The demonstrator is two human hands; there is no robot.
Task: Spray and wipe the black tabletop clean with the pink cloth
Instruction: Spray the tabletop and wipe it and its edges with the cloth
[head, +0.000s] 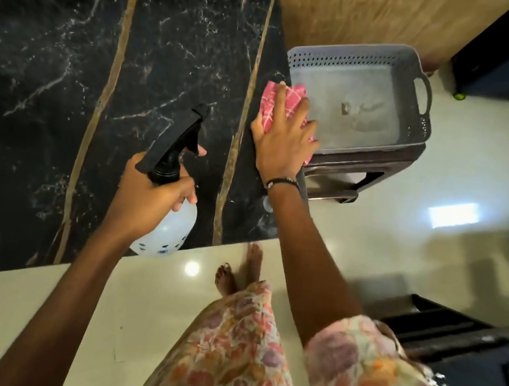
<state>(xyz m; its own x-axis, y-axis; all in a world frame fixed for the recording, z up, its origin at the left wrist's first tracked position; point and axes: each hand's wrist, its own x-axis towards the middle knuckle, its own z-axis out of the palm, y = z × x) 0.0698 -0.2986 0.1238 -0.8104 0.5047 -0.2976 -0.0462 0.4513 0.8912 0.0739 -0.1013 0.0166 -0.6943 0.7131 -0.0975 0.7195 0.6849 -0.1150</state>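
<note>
While the left hand [149,198] grips the spray bottle [168,214], its nozzle points up-right across the table [54,53]. The right hand [282,135], fingers spread flat, presses the pink cloth [275,98], mostly hiding it.

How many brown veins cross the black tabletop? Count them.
2: one left of the spray bottle, at; one along the right edge beside the pink cloth, at. More may lie out of view.

Your single head camera looks steeply down from close above, the table [70,55] filling the frame's upper left.

Pink cloth [277,102] (checked) flat at black tabletop [54,53] edge.
</note>
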